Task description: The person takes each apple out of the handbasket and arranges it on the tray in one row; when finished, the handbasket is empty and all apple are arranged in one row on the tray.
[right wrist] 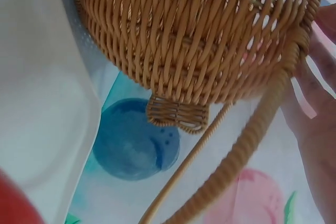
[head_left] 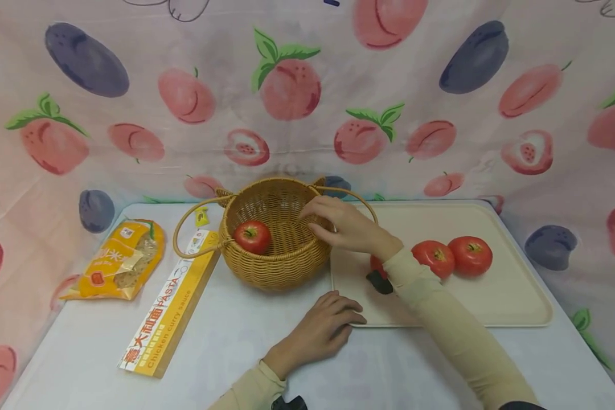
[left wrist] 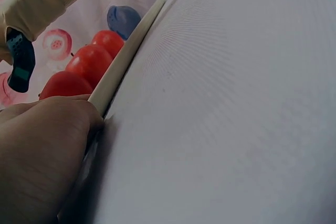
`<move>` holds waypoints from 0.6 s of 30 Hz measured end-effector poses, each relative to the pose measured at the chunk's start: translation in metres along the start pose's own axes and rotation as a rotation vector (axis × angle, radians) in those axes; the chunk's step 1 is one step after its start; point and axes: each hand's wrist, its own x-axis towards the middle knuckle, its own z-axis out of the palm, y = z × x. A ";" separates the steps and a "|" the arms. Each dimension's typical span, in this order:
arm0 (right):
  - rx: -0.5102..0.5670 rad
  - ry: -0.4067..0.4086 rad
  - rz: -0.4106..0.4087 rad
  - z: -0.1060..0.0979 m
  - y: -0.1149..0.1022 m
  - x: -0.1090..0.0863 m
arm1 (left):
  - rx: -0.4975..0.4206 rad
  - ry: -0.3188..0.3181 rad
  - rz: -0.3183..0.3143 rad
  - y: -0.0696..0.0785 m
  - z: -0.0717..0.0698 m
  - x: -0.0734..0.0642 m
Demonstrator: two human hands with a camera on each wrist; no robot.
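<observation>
My right hand (head_left: 345,225) reaches over the right rim of a wicker basket (head_left: 271,273), fingers loosely bent with nothing seen between them. In the right wrist view, this hand (right wrist: 317,114) appears beside the basket's handle (right wrist: 236,166). A red tomato (head_left: 253,237) lies inside the basket on the left. My left hand (head_left: 320,324) rests on the table, its fingertips at the near left corner of a cream tray (head_left: 512,296). On the tray sit tomatoes (head_left: 470,256), one mostly hidden by the right forearm; the left wrist view shows three tomatoes (left wrist: 89,64) past the tray's rim.
Left of the basket lie a long pasta box (head_left: 169,307), a yellow bag (head_left: 120,259) of dry food and a small yellow packet (head_left: 201,216). A fruit-print cloth (head_left: 297,142) hangs close behind the basket and tray. White cloth (head_left: 225,353) covers the table.
</observation>
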 end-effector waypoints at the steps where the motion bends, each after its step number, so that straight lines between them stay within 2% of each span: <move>1: -0.005 -0.015 0.003 0.001 -0.001 0.002 | 0.001 -0.002 0.000 0.000 0.000 0.000; 18: -0.030 -0.239 -0.026 0.016 -0.009 0.038 | 0.041 0.009 0.022 -0.001 0.000 0.000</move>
